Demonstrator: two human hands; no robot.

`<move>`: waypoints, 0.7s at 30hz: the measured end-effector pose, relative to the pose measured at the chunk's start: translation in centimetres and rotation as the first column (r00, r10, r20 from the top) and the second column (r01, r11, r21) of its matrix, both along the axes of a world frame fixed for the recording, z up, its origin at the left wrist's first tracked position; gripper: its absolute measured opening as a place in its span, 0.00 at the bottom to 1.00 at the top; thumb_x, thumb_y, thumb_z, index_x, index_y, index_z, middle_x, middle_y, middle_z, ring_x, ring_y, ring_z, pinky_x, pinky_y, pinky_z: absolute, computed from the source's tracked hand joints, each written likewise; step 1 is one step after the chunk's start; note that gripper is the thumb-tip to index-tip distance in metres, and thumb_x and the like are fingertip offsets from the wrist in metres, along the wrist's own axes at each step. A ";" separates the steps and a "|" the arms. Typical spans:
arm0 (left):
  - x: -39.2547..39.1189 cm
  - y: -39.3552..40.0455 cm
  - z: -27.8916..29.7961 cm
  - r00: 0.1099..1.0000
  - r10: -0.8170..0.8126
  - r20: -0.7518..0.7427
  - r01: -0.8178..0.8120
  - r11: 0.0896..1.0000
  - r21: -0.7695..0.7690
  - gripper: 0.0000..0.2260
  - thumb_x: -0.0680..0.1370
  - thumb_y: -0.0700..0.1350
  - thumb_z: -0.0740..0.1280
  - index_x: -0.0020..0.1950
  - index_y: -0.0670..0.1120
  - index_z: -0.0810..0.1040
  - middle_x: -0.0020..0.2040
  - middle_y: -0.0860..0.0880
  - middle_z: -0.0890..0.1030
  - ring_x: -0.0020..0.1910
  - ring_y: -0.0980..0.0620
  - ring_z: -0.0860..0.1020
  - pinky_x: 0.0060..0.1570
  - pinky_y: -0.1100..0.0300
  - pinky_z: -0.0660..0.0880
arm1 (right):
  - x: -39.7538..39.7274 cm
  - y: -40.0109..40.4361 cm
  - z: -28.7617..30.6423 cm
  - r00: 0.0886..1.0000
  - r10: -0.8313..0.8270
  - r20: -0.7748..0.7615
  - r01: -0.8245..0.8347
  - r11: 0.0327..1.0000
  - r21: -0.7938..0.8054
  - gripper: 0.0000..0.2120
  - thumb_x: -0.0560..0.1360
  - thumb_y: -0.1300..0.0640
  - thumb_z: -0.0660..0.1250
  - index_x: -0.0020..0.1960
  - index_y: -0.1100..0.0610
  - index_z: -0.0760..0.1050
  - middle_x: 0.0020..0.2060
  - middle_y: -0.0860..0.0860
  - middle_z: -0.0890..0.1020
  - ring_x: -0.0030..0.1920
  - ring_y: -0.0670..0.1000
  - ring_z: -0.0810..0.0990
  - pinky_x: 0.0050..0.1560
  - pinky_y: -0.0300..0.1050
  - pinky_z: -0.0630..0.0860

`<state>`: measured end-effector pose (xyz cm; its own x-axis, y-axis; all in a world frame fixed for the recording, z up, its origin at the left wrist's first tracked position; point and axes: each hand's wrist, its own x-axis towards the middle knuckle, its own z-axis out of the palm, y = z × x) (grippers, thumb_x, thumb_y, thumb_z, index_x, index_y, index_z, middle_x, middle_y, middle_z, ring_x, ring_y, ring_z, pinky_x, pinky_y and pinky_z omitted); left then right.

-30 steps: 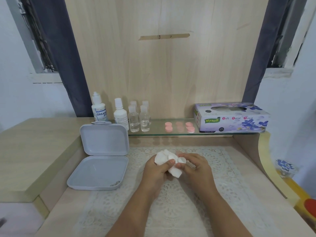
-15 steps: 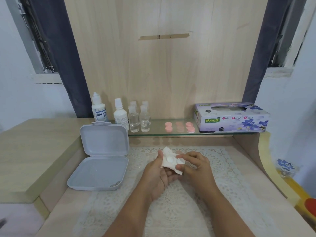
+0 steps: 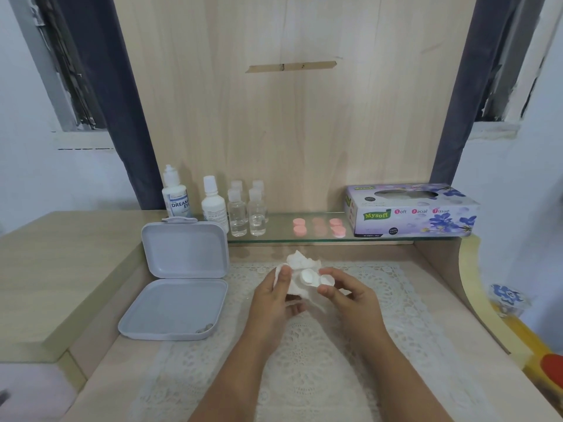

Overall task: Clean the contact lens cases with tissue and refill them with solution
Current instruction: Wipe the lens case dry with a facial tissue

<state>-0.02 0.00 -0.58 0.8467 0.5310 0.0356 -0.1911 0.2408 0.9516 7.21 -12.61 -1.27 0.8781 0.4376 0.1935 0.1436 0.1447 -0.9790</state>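
Note:
A white contact lens case [image 3: 315,279] with two round wells lies across a crumpled white tissue [image 3: 300,263], held above the lace mat [image 3: 304,360]. My left hand [image 3: 274,300] cups the tissue from below, thumb pressed on its left edge. My right hand [image 3: 347,295] pinches the right well of the case between thumb and fingers. Solution bottles stand on the glass shelf: a Dream Eye bottle [image 3: 175,197], a white bottle [image 3: 213,205] and small clear bottles [image 3: 246,214]. Several pink caps [image 3: 318,226] lie on the shelf.
An open grey plastic box [image 3: 179,287] sits left of the mat, lid propped upright. A Mysoft tissue box [image 3: 411,211] rests at the shelf's right end. A raised wooden ledge [image 3: 61,269] runs along the left, a curved desk edge [image 3: 469,287] along the right.
The tissue was bunched over the case between both hands; it has since opened out, exposing the two wells, and the hands have drawn slightly apart.

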 end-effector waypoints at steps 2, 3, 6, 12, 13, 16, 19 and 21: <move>0.0 0.0 -0.1 0.999 -0.025 0.044 0.025 1.000 -0.005 0.13 0.79 0.50 0.62 0.58 0.46 0.80 0.54 0.42 0.83 0.53 0.43 0.82 0.52 0.49 0.78 | -0.1 0.1 0.0 0.990 0.098 -0.097 -0.090 0.992 0.091 0.11 0.70 0.63 0.73 0.50 0.53 0.84 0.48 0.54 0.85 0.51 0.55 0.82 0.55 0.55 0.78; 0.1 0.0 -0.2 0.998 -0.025 0.062 0.025 1.000 -0.001 0.12 0.80 0.47 0.62 0.59 0.45 0.79 0.54 0.41 0.83 0.54 0.42 0.81 0.53 0.49 0.78 | -0.2 0.0 0.1 0.981 0.134 -0.140 -0.117 0.985 0.126 0.10 0.71 0.65 0.72 0.51 0.57 0.83 0.48 0.58 0.85 0.49 0.57 0.83 0.54 0.56 0.79; 0.4 0.6 -0.6 0.995 0.024 0.097 -0.022 1.000 -0.015 0.11 0.78 0.37 0.65 0.60 0.43 0.78 0.55 0.41 0.82 0.55 0.42 0.81 0.56 0.49 0.76 | -0.2 -0.1 0.5 0.986 0.102 -0.131 -0.088 0.990 0.107 0.11 0.71 0.69 0.70 0.51 0.59 0.83 0.43 0.56 0.85 0.41 0.52 0.82 0.45 0.45 0.81; 0.3 0.8 -0.1 0.987 0.123 0.102 -0.105 0.980 -0.167 0.19 0.74 0.25 0.63 0.60 0.43 0.75 0.54 0.44 0.82 0.51 0.46 0.81 0.48 0.54 0.79 | -0.2 0.0 0.4 0.992 0.041 -0.120 -0.029 0.994 0.103 0.11 0.72 0.70 0.70 0.52 0.60 0.82 0.34 0.53 0.83 0.32 0.47 0.78 0.39 0.38 0.79; 0.3 0.8 -0.1 0.990 0.105 0.089 -0.083 0.971 -0.224 0.18 0.75 0.29 0.64 0.63 0.42 0.73 0.56 0.43 0.81 0.49 0.47 0.82 0.47 0.53 0.79 | -0.1 -0.1 0.4 0.993 0.033 -0.114 -0.020 0.994 0.111 0.11 0.72 0.69 0.70 0.52 0.60 0.82 0.34 0.53 0.83 0.32 0.47 0.78 0.39 0.37 0.79; 0.0 0.5 0.4 0.998 -0.035 -0.047 0.022 0.963 -0.267 0.17 0.79 0.47 0.65 0.62 0.38 0.73 0.53 0.38 0.82 0.41 0.47 0.82 0.41 0.53 0.80 | -0.2 -0.2 0.6 0.994 0.010 -0.111 0.004 0.992 0.128 0.11 0.72 0.69 0.70 0.51 0.58 0.82 0.35 0.52 0.84 0.34 0.46 0.79 0.39 0.36 0.78; 0.0 0.0 0.3 0.984 -0.097 -0.150 0.074 0.985 -0.153 0.17 0.80 0.52 0.62 0.58 0.40 0.76 0.46 0.38 0.83 0.39 0.47 0.82 0.36 0.57 0.80 | -0.4 -0.2 0.7 0.993 0.021 -0.118 -0.006 0.991 0.131 0.11 0.72 0.69 0.70 0.50 0.57 0.82 0.38 0.53 0.85 0.36 0.48 0.81 0.40 0.37 0.79; 0.2 0.3 -0.1 0.995 -0.005 -0.097 -0.009 0.990 -0.140 0.12 0.78 0.42 0.67 0.61 0.41 0.74 0.52 0.39 0.82 0.43 0.46 0.83 0.38 0.57 0.80 | -0.5 -0.3 0.8 0.992 0.036 -0.120 -0.022 0.993 0.113 0.11 0.71 0.69 0.71 0.51 0.58 0.82 0.37 0.55 0.84 0.34 0.48 0.80 0.40 0.38 0.79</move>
<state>0.17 0.28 -0.66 0.8414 0.5266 -0.1214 -0.1005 0.3731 0.9223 6.73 -12.87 -0.50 0.8852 0.4451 0.1351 0.0189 0.2559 -0.9665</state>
